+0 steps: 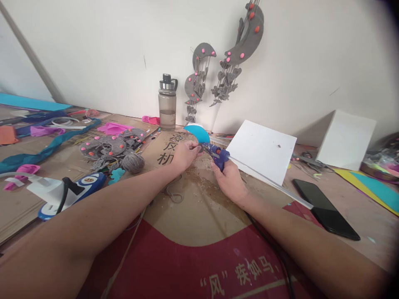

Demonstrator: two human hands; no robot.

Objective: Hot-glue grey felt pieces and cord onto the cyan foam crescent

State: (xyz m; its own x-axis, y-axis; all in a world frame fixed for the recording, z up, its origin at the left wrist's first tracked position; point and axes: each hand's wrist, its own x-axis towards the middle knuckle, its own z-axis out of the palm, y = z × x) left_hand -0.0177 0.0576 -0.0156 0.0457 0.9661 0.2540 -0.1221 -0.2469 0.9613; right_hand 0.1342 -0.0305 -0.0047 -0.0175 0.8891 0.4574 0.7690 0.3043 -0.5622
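My right hand (pixel 229 180) grips a blue glue gun (pixel 218 155), its nozzle aimed left at a turquoise crescent-shaped piece (pixel 197 133). My left hand (pixel 185 154) pinches the lower edge of that turquoise piece, holding it just above the cardboard (pixel 193 207). The gun's black cord (pixel 274 249) trails back along my right forearm. Both hands meet at the middle of the cardboard sheet.
A water bottle (pixel 167 101) stands at the wall beside hanging grey felt moons (pixel 243 45). Grey felt pieces (pixel 109 147) and a yarn ball (pixel 133 162) lie left. A white board (pixel 262 150), a black phone (pixel 326 208) and a white box (pixel 346 139) are on the right.
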